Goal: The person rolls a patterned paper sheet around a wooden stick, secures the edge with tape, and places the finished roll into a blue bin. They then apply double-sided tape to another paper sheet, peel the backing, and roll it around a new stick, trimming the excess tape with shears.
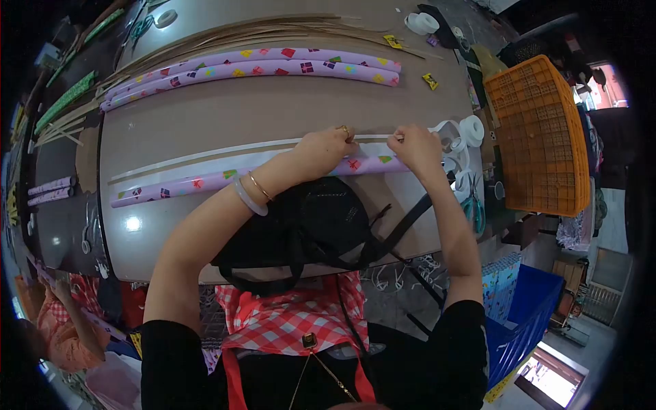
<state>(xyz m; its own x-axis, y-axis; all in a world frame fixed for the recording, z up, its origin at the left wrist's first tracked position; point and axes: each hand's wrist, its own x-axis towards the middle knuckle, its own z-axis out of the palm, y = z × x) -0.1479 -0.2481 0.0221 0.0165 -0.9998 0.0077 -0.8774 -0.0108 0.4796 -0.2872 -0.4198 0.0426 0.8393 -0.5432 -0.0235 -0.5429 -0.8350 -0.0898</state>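
A lilac roll of gift-patterned wrapping paper lies lengthwise on the table before me, its white underside showing along the far edge. A thin brown strip runs along that white edge. My left hand is closed, fingers bent down at the paper's far edge. Further right, my right hand is closed in a pinch near the paper's right end. A pale strip shows between the two hands. What either set of fingertips holds is hidden. White tape rolls stand just right of my right hand.
Finished lilac rolls lie at the back, with long brown strips behind them. A black bag sits at the near edge. Teal scissors, an orange crate and a blue crate are right. Another person works at left.
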